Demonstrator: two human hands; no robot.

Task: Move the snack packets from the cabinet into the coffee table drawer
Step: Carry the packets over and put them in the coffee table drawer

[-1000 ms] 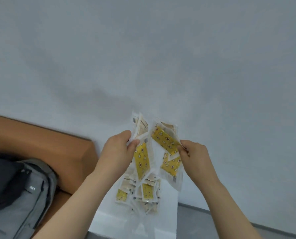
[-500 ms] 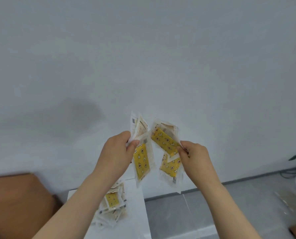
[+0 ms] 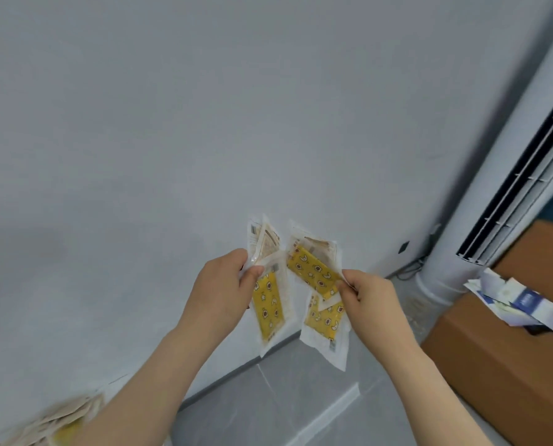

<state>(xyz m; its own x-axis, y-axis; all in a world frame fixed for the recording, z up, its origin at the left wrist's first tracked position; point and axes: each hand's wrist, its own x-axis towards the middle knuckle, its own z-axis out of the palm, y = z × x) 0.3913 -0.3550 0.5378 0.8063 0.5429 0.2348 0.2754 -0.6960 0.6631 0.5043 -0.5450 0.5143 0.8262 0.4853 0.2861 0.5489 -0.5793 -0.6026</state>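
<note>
My left hand (image 3: 219, 286) pinches a small bunch of snack packets (image 3: 268, 300), clear wrappers with yellow patterned panels, held up in front of a plain grey wall. My right hand (image 3: 367, 296) grips another bunch of the same snack packets (image 3: 320, 304), which hang down beside the first bunch. Both bunches are in mid-air, close together without clearly touching. More packets (image 3: 59, 426) lie blurred at the bottom left corner, partly hidden by my left forearm. No cabinet, coffee table or drawer shows in the view.
A tall white floor-standing air conditioner (image 3: 507, 175) stands at the right against the wall. In front of it is a brown cardboard box (image 3: 494, 355) with blue-and-white packs (image 3: 520, 300) sticking out. Grey tiled floor (image 3: 285, 410) lies below my hands.
The view has swung to the right: the wooden furniture and grey bag left the frame, the packet pile slid to the bottom left, and the air conditioner and box came into sight. Both hands keep their packets.
</note>
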